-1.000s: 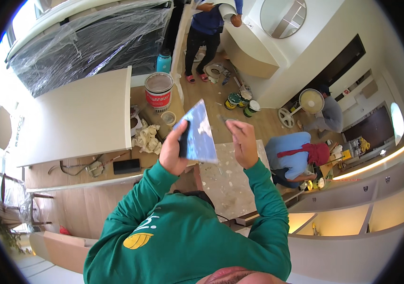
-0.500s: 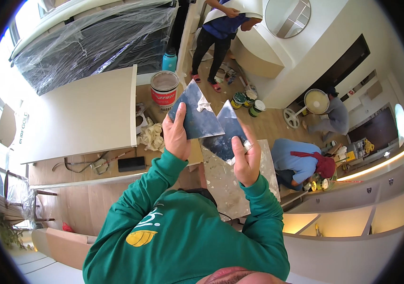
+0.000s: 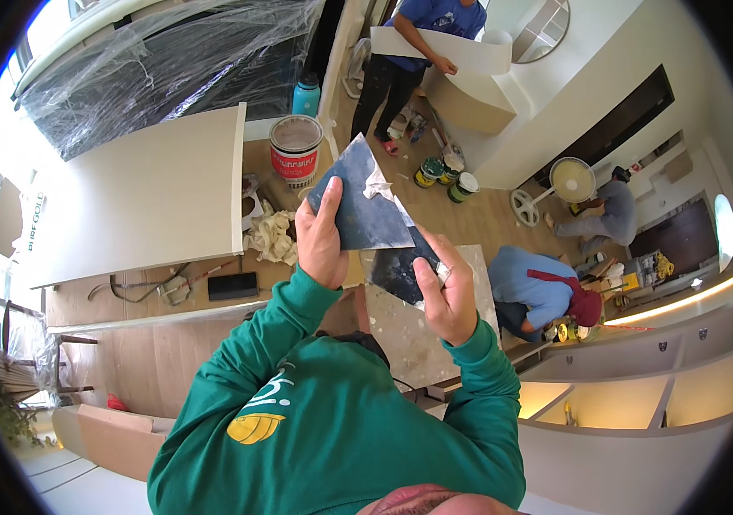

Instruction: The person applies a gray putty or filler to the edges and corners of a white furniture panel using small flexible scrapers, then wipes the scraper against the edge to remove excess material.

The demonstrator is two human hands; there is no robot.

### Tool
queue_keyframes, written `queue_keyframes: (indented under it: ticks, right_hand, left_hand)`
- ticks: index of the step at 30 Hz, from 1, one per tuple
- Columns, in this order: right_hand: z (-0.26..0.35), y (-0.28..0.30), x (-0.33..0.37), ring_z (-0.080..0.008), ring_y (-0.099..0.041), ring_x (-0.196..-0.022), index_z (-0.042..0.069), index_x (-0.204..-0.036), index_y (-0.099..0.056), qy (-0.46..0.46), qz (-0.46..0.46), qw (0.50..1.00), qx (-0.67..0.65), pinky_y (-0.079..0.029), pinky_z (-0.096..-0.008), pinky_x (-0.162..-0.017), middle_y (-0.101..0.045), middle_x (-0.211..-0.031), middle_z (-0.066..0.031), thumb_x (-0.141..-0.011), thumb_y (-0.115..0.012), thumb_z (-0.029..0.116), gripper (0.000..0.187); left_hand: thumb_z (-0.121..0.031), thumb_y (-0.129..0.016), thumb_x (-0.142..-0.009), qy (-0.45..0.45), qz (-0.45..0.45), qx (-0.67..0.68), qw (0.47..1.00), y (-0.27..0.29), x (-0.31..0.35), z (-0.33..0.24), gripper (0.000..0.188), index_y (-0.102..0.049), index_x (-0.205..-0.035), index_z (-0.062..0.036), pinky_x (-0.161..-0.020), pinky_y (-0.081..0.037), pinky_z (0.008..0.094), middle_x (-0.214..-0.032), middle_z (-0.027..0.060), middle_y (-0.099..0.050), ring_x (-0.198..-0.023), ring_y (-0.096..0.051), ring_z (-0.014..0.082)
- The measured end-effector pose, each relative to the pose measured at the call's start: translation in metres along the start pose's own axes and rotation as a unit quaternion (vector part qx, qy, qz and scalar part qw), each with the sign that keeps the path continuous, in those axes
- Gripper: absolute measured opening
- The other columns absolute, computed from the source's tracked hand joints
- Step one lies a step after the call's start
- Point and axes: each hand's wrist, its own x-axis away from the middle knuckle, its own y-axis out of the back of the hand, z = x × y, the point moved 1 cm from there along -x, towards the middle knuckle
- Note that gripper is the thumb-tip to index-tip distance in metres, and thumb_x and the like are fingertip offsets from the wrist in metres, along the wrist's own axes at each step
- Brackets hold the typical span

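Note:
My left hand [image 3: 322, 240] is closed on a flat, dark blue-grey putty spreader [image 3: 358, 210], its thumb lying on the top face. A dab of whitish putty [image 3: 377, 184] sticks to that face near the right edge. My right hand [image 3: 449, 292] grips a second dark putty spreader [image 3: 396, 270], stained with pale smears, thumb on top. The left spreader overlaps the upper part of the right one, hiding some of it. Both are held up in front of my chest, above a putty-spotted board [image 3: 418, 343].
A bucket [image 3: 295, 154] of pale paste stands ahead on the left beside crumpled paper [image 3: 272, 236] and a dark phone [image 3: 232, 286]. Paint cans [image 3: 429, 172] stand on the floor. Co-workers are ahead [image 3: 435, 34], crouching right [image 3: 538, 287] and by a fan [image 3: 574, 180].
The right spreader has moved left and under the left one, so they now overlap more. The co-worker ahead has shifted with the white curved sheet.

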Motion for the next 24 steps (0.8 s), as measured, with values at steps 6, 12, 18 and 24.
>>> queue_keyframes:
  ticks: [6, 12, 18, 24]
  right_hand:
    - [0.006, 0.005, 0.002, -0.0235, -0.060, -0.097, -0.007, -0.140, -0.056, -0.016, 0.008, 1.000, 0.003, -0.047, -0.0329, -0.092, -0.064, -0.109, -0.0161, -0.103, -0.054, 0.012, 0.041]
    - [-0.009, 0.015, 0.008, -0.0195, -0.059, -0.095, -0.008, -0.137, -0.057, -0.038, 0.025, 0.999, -0.003, -0.047, -0.0302, -0.089, -0.064, -0.107, -0.0128, -0.103, -0.054, 0.012, 0.040]
    - [0.001, 0.015, 0.000, -0.0216, -0.058, -0.094, -0.007, -0.139, -0.056, -0.010, -0.037, 0.999, -0.031, -0.047, -0.0340, -0.089, -0.062, -0.107, -0.0141, -0.102, -0.051, 0.008, 0.041]
    - [0.009, 0.013, -0.004, -0.0296, -0.060, -0.093, -0.008, -0.140, -0.054, 0.016, 0.002, 0.999, 0.042, -0.049, -0.0351, -0.088, -0.061, -0.109, -0.0194, -0.101, -0.048, 0.007, 0.042]
  left_hand:
    - [-0.028, -0.070, -0.101, 0.022, 0.003, -0.012, 1.000, -0.001, -0.001, 0.001, 0.033, -0.063, -0.124, -0.0055, -0.083, -0.059, 0.0334, -0.111, 0.0036, -0.071, -0.096, -0.071, 0.0154]
    - [-0.030, -0.070, -0.101, -0.012, 0.026, -0.040, 0.999, -0.001, -0.002, -0.007, 0.036, -0.062, -0.126, -0.0054, -0.085, -0.059, 0.0342, -0.114, 0.0050, -0.069, -0.098, -0.071, 0.0170]
    - [-0.032, -0.069, -0.101, 0.022, -0.017, -0.018, 0.999, 0.005, -0.008, -0.002, 0.038, -0.061, -0.125, -0.0048, -0.087, -0.060, 0.0370, -0.115, 0.0065, -0.069, -0.100, -0.070, 0.0189]
    - [-0.028, -0.069, -0.103, 0.024, -0.002, -0.006, 1.000, 0.003, -0.008, 0.005, 0.029, -0.065, -0.118, -0.0037, -0.082, -0.057, 0.0314, -0.109, 0.0030, -0.071, -0.094, -0.069, 0.0128]
